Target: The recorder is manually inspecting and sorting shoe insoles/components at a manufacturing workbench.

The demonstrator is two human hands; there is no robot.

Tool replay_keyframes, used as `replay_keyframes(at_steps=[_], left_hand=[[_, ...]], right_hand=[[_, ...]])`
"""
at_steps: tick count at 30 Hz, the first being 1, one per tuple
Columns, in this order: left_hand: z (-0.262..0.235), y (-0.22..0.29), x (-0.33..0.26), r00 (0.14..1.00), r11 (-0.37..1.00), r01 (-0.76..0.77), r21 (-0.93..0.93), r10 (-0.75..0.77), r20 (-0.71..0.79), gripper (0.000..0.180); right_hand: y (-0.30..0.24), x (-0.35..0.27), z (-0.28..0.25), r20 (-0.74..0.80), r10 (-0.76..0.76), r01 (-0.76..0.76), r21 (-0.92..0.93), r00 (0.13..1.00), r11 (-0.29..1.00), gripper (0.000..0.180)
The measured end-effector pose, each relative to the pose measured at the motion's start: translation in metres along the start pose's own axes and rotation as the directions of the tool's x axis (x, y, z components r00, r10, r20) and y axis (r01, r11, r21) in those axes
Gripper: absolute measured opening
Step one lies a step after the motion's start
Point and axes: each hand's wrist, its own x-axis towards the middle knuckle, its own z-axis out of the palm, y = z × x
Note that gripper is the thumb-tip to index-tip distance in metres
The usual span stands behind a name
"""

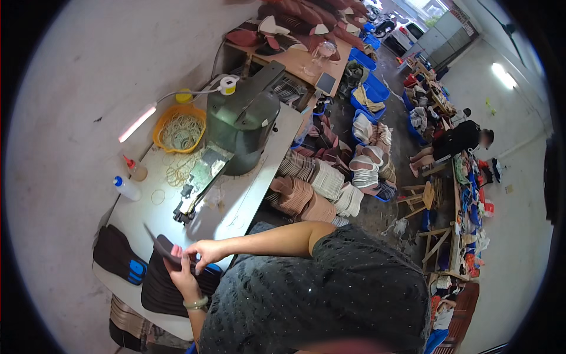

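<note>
A dark insole [163,243] is held at the near side of the white table, its thin end sticking up. My left hand [184,276], with a pale bangle at the wrist, grips it from below. My right hand [207,252] reaches across from the right, its fingers closed at the insole's edge beside the left thumb. Under both hands lies a fanned stack of dark insoles [168,295] with a bit of blue at its edge. Another dark stack [115,251], bearing a blue patch [137,269], rests to the left.
A green machine [242,124] with a lit lamp [138,123] stands on the table [265,168]. Beside it are an orange basket [157,131] of pale rings, a red-capped bottle [135,170] and a blue-capped bottle [127,189]. Insole stacks [318,183] cover the floor rightward; a person [463,138] stands beyond.
</note>
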Motion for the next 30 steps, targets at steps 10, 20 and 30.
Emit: replay_keyframes(at_steps=[10, 20, 30], left_hand=[[0.059, 0.087, 0.007, 0.781, 0.520, -0.618, 0.589, 0.492, 0.385, 0.078], [0.029, 0.099, 0.039, 0.823, 0.901, 0.403, -0.160, -0.281, 0.494, 0.056], [0.007, 0.062, 0.057, 0.793, 0.724, -0.481, 0.494, 0.120, 0.597, 0.031]], right_hand=[[-0.061, -0.030, 0.007, -0.552, -0.172, 0.360, 0.251, 0.816, 0.899, 0.034], [-0.060, -0.040, -0.019, -0.106, 0.035, 0.043, 0.655, 0.994, 0.755, 0.022], [-0.031, -0.065, -0.073, -0.169, 0.203, 0.003, 0.776, 0.964, 0.631, 0.043]])
